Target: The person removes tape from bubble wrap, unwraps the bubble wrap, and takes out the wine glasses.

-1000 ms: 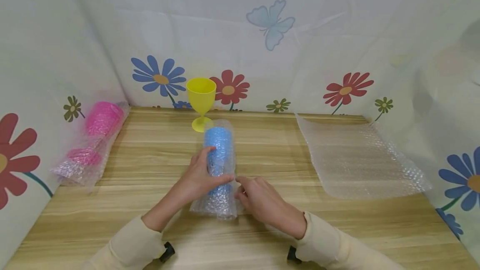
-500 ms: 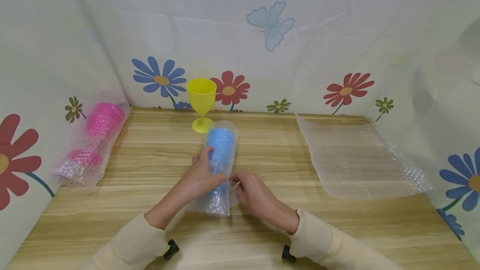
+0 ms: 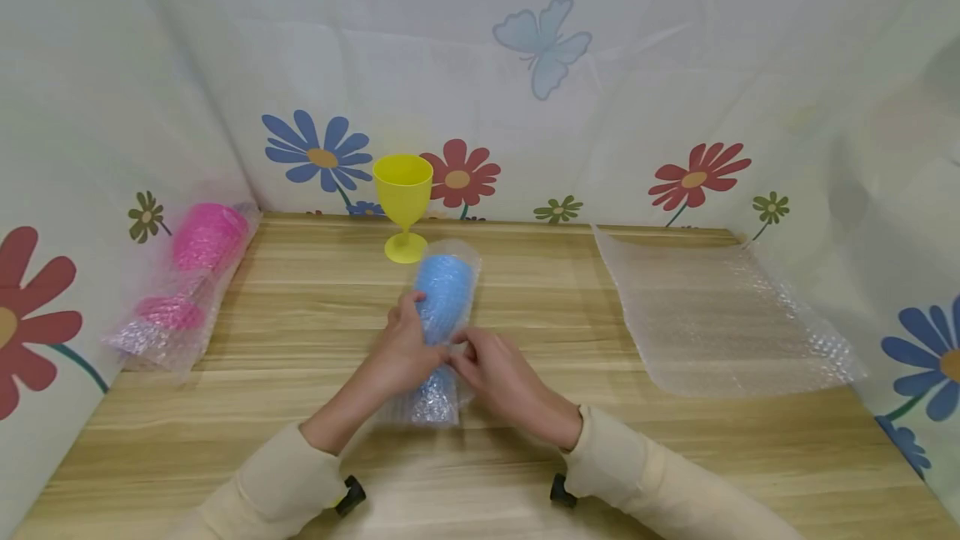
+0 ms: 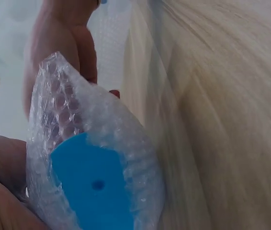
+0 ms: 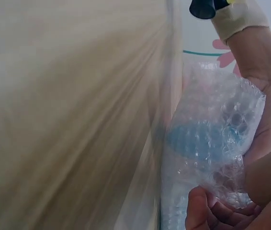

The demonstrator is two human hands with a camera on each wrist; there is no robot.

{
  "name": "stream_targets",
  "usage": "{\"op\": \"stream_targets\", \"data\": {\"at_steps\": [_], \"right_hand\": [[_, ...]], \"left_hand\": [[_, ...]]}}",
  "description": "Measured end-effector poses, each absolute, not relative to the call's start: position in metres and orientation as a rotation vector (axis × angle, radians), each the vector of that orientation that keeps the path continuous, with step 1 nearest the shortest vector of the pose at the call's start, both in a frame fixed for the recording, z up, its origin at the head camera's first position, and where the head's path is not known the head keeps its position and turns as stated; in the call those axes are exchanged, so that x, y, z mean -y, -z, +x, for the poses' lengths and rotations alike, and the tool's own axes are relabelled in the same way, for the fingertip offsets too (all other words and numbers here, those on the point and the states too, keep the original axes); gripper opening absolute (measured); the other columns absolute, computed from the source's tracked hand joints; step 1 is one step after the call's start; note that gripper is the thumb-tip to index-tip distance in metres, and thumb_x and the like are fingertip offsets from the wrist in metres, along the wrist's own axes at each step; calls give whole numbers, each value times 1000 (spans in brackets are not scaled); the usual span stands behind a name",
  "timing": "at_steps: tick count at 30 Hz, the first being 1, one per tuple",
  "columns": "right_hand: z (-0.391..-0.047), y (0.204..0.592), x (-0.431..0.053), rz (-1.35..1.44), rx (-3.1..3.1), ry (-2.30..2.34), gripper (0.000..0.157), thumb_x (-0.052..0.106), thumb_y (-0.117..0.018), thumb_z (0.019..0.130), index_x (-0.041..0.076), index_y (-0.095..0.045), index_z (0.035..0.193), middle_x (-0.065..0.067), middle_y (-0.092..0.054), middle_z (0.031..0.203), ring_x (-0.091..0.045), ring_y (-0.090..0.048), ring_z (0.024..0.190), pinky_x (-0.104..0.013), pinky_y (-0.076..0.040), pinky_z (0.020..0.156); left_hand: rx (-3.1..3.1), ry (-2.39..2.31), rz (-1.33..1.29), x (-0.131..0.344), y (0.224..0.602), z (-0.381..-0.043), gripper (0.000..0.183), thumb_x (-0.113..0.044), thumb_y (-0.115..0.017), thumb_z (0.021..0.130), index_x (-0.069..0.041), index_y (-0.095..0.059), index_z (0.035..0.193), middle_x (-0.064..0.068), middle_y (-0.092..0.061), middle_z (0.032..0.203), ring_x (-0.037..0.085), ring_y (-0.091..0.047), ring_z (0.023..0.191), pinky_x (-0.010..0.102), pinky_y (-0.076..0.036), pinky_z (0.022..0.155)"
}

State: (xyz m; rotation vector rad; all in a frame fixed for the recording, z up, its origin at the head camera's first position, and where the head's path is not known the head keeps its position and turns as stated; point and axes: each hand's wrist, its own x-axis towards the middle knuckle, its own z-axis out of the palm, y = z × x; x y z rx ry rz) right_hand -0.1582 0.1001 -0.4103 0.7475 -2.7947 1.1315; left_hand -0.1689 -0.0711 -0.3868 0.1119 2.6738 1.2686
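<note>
A blue goblet lies rolled in bubble wrap on the table in the head view, its far end tilted slightly right. My left hand grips the roll from its left side, thumb across the top. At the roll's right side, my right hand pinches the wrap's loose edge, close to the left thumb. Through the open end of the wrap, the left wrist view shows a flat blue face of the goblet. In the right wrist view, curled right fingers sit against the wrap; the goblet's stem is hidden.
A yellow goblet stands upright just beyond the roll. Toward the left wall lies a pink goblet in bubble wrap. A flat bubble wrap sheet is spread on the right of the wooden table. Flowered cloth walls surround the table.
The wrapped blue goblet has turned slightly, its far end shifting right. My right hand has moved left and up, bringing the wrap's edge over toward the left thumb. The other things stay put.
</note>
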Motion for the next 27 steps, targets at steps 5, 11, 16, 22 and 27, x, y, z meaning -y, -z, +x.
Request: {"op": "stream_targets", "data": {"at_steps": [5, 11, 16, 22, 27], "right_hand": [[-164, 410, -95, 764, 2766, -980, 15, 1, -63, 95, -1, -71, 107, 2, -60, 68, -5, -52, 57, -23, -48, 54], [-165, 414, -90, 771, 2723, -803, 18, -5, -63, 90, 0, -66, 107, -10, -62, 93, -20, -60, 74, -33, -54, 65], [-165, 414, -87, 776, 2733, -756, 20, -6, -63, 91, -2, -61, 111, -15, -60, 101, -27, -64, 83, -39, -57, 71], [-166, 414, -88, 741, 2774, -889, 8, 6, -62, 102, 0, -59, 106, -9, -57, 97, -17, -57, 80, -29, -54, 66], [-167, 414, -88, 743, 2772, -884, 8, 7, -59, 103, 0, -60, 106, -8, -58, 94, -16, -57, 78, -28, -53, 65]], "left_hand": [[-2707, -1324, 136, 69, 393, -169, 81, -2, -68, 86, 1, -23, 153, 39, -35, 147, 52, -47, 129, 64, -41, 105], [-2721, -1340, 156, 68, 394, -170, 78, 1, -65, 84, 2, -25, 151, 40, -36, 145, 53, -46, 129, 63, -40, 107], [-2685, -1340, 140, 68, 393, -170, 76, -6, -65, 88, 0, -26, 153, 38, -35, 147, 51, -44, 132, 63, -40, 107], [-2560, -1449, 111, 71, 389, -170, 69, -11, -59, 94, -3, -28, 155, 33, -29, 153, 44, -44, 130, 61, -40, 107], [-2623, -1414, 143, 71, 389, -170, 67, 0, -59, 91, -1, -31, 152, 37, -34, 148, 48, -49, 126, 64, -43, 103]]}}
